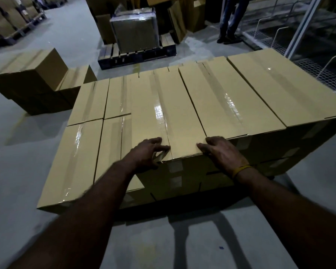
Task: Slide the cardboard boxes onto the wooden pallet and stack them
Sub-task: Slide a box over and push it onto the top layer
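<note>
Head view: both hands, left (pixel 149 150) and right (pixel 221 152), rest fingers spread on the long box's (pixel 163 113) near edge.

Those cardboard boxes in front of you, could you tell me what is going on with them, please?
A person has both hands on the near end of one long cardboard box in the top layer of a stack: the left hand and the right hand lie on its near top edge. Boxes lie close on either side. More boxes sit on the floor to the left.
</note>
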The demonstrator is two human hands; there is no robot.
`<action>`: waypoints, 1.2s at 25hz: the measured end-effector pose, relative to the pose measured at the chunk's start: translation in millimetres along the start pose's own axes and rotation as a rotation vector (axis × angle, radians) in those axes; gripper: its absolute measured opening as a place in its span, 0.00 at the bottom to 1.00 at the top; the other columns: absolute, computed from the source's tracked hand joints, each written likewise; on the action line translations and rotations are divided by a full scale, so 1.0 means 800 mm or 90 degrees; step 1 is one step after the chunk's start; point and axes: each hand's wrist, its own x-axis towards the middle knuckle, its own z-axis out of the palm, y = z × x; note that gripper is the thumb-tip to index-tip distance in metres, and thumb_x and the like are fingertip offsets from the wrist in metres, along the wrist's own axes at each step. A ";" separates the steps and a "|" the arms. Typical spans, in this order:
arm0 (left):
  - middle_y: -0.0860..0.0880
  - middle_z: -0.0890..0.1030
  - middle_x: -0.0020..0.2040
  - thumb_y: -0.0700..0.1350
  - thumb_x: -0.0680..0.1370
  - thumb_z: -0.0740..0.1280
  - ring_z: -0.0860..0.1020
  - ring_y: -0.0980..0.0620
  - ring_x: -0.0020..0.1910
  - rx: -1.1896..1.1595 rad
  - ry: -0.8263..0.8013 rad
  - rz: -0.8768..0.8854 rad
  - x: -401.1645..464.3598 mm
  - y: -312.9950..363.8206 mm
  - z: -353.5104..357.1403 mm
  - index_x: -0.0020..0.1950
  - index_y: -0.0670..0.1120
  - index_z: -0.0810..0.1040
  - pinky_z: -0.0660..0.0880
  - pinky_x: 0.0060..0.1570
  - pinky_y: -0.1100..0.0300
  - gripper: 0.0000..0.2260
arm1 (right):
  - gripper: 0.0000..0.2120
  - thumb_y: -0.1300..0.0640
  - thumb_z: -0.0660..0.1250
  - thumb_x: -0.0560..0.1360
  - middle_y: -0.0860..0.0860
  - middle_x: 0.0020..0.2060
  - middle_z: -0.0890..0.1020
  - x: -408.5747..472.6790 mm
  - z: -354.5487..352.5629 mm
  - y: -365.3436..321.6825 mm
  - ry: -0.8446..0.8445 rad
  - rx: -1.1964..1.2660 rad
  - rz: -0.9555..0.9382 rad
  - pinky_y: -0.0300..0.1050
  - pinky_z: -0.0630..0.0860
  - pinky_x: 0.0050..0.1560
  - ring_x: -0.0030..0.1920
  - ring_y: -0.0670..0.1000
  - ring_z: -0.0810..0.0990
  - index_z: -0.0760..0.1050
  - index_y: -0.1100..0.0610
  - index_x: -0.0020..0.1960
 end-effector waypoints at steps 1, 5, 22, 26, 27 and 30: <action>0.51 0.55 0.80 0.42 0.73 0.75 0.59 0.45 0.76 0.005 -0.002 -0.001 0.003 -0.002 -0.001 0.76 0.61 0.64 0.67 0.69 0.45 0.36 | 0.24 0.62 0.66 0.79 0.61 0.68 0.73 0.002 0.002 0.003 0.006 0.005 0.015 0.52 0.74 0.62 0.67 0.61 0.72 0.70 0.48 0.72; 0.49 0.55 0.80 0.41 0.73 0.74 0.59 0.44 0.76 0.011 -0.002 0.007 0.013 -0.002 -0.010 0.77 0.58 0.64 0.65 0.70 0.50 0.36 | 0.20 0.63 0.67 0.78 0.60 0.65 0.75 0.012 0.001 0.009 0.034 -0.001 0.009 0.48 0.76 0.55 0.65 0.59 0.73 0.73 0.50 0.68; 0.48 0.55 0.80 0.41 0.74 0.74 0.59 0.45 0.76 0.006 0.009 0.016 0.025 -0.009 -0.016 0.76 0.59 0.64 0.63 0.69 0.53 0.35 | 0.17 0.73 0.77 0.64 0.58 0.36 0.81 0.025 0.003 0.011 0.129 0.013 0.007 0.41 0.68 0.32 0.40 0.60 0.80 0.84 0.58 0.48; 0.49 0.55 0.80 0.40 0.74 0.73 0.59 0.46 0.76 0.008 0.003 0.013 0.028 -0.008 -0.019 0.76 0.58 0.64 0.64 0.68 0.56 0.35 | 0.18 0.73 0.78 0.62 0.56 0.35 0.81 0.027 0.011 0.011 0.155 0.000 0.006 0.40 0.66 0.30 0.39 0.58 0.79 0.84 0.58 0.47; 0.49 0.54 0.80 0.41 0.74 0.73 0.59 0.46 0.76 0.015 -0.002 0.014 0.027 -0.007 -0.020 0.76 0.58 0.64 0.64 0.67 0.56 0.35 | 0.18 0.73 0.78 0.62 0.56 0.35 0.80 0.028 0.014 0.013 0.159 0.002 0.005 0.40 0.67 0.29 0.39 0.58 0.79 0.84 0.57 0.47; 0.49 0.54 0.80 0.40 0.75 0.73 0.58 0.46 0.76 0.020 -0.003 0.010 0.025 -0.005 -0.020 0.77 0.58 0.63 0.64 0.68 0.55 0.34 | 0.17 0.72 0.79 0.62 0.55 0.35 0.80 0.028 0.018 0.015 0.163 0.001 0.000 0.40 0.67 0.29 0.39 0.58 0.79 0.83 0.57 0.46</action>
